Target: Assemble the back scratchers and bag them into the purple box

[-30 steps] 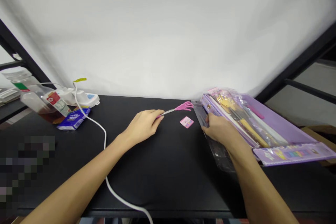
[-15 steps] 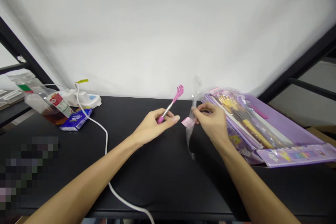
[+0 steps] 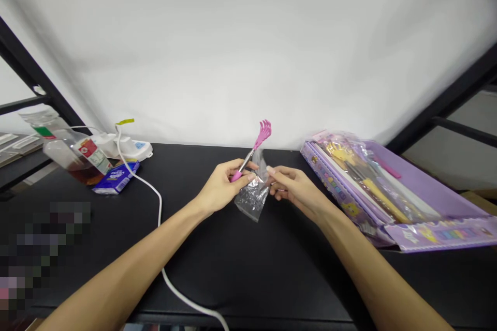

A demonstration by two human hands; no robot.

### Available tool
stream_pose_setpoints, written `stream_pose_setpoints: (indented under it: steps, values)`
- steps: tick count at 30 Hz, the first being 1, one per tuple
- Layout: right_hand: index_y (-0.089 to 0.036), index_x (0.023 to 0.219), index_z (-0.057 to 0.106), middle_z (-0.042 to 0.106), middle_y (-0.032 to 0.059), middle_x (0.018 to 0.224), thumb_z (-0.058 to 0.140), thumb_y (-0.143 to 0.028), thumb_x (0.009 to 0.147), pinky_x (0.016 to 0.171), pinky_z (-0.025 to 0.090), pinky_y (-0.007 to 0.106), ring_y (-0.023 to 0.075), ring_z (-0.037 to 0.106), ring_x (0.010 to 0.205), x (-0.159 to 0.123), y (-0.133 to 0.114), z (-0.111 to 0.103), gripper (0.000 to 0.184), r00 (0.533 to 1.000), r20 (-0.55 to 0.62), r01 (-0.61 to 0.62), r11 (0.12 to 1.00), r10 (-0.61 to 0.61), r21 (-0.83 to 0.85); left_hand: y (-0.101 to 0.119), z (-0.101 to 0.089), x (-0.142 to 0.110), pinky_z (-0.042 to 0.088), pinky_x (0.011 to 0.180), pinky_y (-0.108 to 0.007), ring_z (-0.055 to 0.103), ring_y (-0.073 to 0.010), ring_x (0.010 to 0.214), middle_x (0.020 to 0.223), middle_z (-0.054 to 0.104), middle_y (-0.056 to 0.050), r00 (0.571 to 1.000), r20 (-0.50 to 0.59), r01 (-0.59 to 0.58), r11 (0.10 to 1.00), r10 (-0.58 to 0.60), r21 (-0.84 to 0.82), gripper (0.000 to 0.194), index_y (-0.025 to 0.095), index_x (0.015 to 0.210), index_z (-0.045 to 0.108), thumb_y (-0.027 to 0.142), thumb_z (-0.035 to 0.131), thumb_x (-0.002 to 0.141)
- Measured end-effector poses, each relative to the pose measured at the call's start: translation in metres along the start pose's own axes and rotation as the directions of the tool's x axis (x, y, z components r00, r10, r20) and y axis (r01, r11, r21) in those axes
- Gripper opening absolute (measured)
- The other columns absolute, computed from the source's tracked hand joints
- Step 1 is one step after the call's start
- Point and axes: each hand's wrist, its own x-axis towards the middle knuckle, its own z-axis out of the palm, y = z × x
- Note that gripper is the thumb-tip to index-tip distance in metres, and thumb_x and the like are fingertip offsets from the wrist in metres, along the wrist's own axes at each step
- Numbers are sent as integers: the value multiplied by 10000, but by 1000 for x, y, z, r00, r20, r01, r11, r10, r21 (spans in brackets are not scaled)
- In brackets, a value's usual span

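Note:
My left hand [image 3: 217, 185] is closed around the pink handle of a back scratcher [image 3: 263, 133], which tilts up and away. Its shaft is silver and its head is a pink claw shaped like a small hand. A clear plastic bag [image 3: 252, 202] hangs between my hands, just below the scratcher. My right hand [image 3: 297, 187] pinches the bag's upper edge between thumb and fingers. The left thumb and fingertips touch the bag's other side. I cannot see the small pink card from the earlier frames.
On the right a purple display box [image 3: 423, 181] holds several wrapped scratchers [image 3: 361, 176]. At the left stand a bottle of brown liquid [image 3: 77, 158], a blue packet [image 3: 116, 178] and a white power strip [image 3: 142, 150]. A white cable [image 3: 160, 207] crosses the black table [image 3: 217, 279].
My right hand has picked up the clear bag beside the box and brought it left to my left hand. The back scratcher has tipped from lying nearly flat to pointing upward.

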Motion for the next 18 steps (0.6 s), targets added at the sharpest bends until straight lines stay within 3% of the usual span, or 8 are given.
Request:
stream_pose_setpoints:
  steps: [2, 4, 9, 11, 13, 15, 18]
  values:
    - [-170, 914, 732, 695, 30, 808, 861, -455, 714, 566, 459, 222, 111, 607, 660, -1, -1, 1, 371, 993, 115, 1, 990, -18, 142, 3, -2, -1, 391, 548, -211, 492, -75, 551, 721, 658, 4, 997, 70, -11, 1000, 10, 13, 351, 153, 1152, 687, 360, 705, 869]
    - [-174, 892, 740, 692, 21, 796, 861, -414, 728, 578, 451, 216, 93, 581, 645, -3, -2, 0, 315, 988, 144, 21, 975, -54, 219, 4, -4, -2, 402, 570, -216, 497, -82, 579, 729, 640, 5, 991, 129, -37, 998, 30, 51, 373, 157, 1191, 684, 366, 689, 883]
    - [-144, 837, 752, 665, 13, 716, 835, -411, 761, 501, 372, 215, 51, 460, 512, -4, 0, -2, 290, 964, 266, -35, 993, 3, 114, 1, -9, -3, 443, 628, -237, 533, -111, 632, 730, 625, 22, 988, 144, -95, 966, 61, 242, 484, 213, 1335, 595, 378, 673, 887]
    - [-143, 812, 744, 656, 10, 680, 862, -402, 725, 531, 406, 216, 76, 519, 562, -1, 1, -4, 297, 988, 132, 66, 995, -75, 72, 3, -12, -3, 482, 695, -263, 586, -134, 696, 802, 671, 6, 991, 117, -97, 952, 65, 290, 516, 230, 1357, 558, 412, 670, 887]
    - [-164, 822, 729, 689, 20, 712, 872, -434, 697, 578, 468, 230, 117, 604, 638, 3, 1, -7, 330, 978, -89, 197, 978, -190, 69, 6, -18, -3, 499, 767, -278, 618, -144, 784, 961, 702, -24, 992, 78, -123, 934, 102, 336, 460, 250, 1342, 568, 446, 609, 928]
    - [-199, 859, 696, 729, 27, 787, 857, -479, 699, 626, 531, 266, 161, 674, 716, 6, -2, -13, 361, 920, -268, 320, 943, -287, 88, 10, -27, -2, 491, 750, -259, 611, -129, 764, 980, 694, -19, 989, 83, -149, 901, 127, 407, 398, 270, 1321, 606, 447, 529, 973]
    - [-243, 901, 621, 760, 22, 878, 819, -508, 742, 699, 591, 322, 197, 730, 808, 8, -9, -24, 368, 838, -386, 453, 885, -385, 103, 13, -41, 0, 457, 661, -226, 574, -111, 654, 777, 661, 16, 978, 193, -167, 862, 83, 478, 378, 281, 1305, 654, 423, 522, 980]
